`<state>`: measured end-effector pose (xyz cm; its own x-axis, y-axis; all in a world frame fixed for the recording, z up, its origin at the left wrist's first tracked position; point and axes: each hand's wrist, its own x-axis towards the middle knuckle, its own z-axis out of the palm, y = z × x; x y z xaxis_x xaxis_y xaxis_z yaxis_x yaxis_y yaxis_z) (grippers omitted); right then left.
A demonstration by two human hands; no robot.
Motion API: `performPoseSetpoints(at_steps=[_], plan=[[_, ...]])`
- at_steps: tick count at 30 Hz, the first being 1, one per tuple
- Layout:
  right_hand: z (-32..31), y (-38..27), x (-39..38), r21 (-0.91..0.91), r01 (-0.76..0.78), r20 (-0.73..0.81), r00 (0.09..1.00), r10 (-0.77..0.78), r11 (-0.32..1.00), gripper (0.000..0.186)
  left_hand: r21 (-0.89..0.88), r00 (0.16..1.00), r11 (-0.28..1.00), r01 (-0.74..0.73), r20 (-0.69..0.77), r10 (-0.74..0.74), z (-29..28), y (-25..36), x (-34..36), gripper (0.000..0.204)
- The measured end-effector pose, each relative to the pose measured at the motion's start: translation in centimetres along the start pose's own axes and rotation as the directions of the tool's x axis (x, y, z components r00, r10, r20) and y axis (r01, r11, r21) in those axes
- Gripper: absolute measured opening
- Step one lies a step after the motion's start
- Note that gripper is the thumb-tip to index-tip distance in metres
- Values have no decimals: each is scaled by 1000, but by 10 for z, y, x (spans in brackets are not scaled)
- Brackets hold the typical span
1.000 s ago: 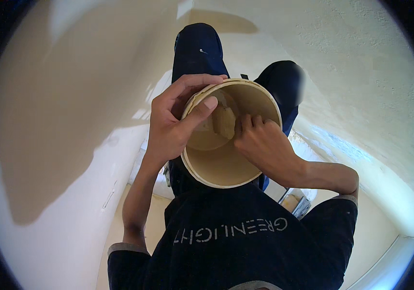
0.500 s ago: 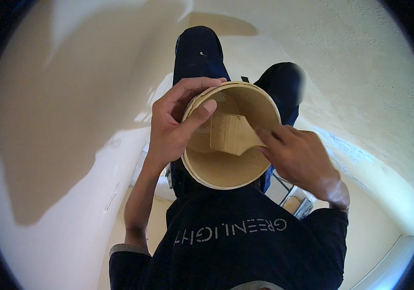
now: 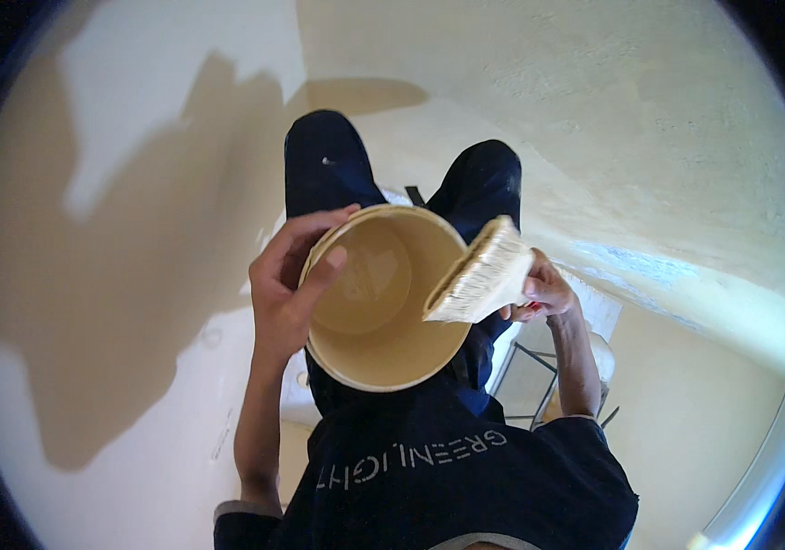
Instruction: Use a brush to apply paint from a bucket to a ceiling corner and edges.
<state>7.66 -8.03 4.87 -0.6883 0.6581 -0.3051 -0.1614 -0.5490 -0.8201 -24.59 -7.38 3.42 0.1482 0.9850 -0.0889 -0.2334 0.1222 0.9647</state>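
Observation:
A round bucket (image 3: 392, 362), coated inside with cream paint, is tilted so that its mouth faces me above my legs. Around its left rim closes my left hand (image 3: 287, 284), thumb inside and fingers outside. A shallow pool of cream paint (image 3: 376, 280) shows at the bottom. My right hand (image 3: 543, 291) grips a wide paintbrush (image 3: 488, 280) by its handle, at the bucket's right side. The brush's pale bristles, wet with paint along the tip, point left and overlap the right rim. Part of the handle is hidden in the fingers.
A pale, rough-plastered wall (image 3: 612, 119) rises ahead and to the right. At left is a smooth white wall (image 3: 90, 513) with a large shadow. Behind my right arm, a dark metal frame (image 3: 532, 367) stands lower down, partly hidden.
The paintbrush has come up out of the bucket to its right rim and turned so its bristles show. The bucket with my left hand sits slightly lower and further left in view.

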Motion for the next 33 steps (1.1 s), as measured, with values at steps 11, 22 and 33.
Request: performPoseSetpoints(at_steps=[11,22,33], plan=[[9,-30,3,-514,-208,-139,977,159,832,27,-21,998,998,66,-3,-66,7,10,3,29],[-7,-43,138,-440,488,-351,679,-645,754,28,-56,998,997,50,31,-49,0,8,3,28],[-38,-80,326,-656,479,-517,279,-809,584,26,-75,999,997,-5,-46,2,-8,12,-1,28]])
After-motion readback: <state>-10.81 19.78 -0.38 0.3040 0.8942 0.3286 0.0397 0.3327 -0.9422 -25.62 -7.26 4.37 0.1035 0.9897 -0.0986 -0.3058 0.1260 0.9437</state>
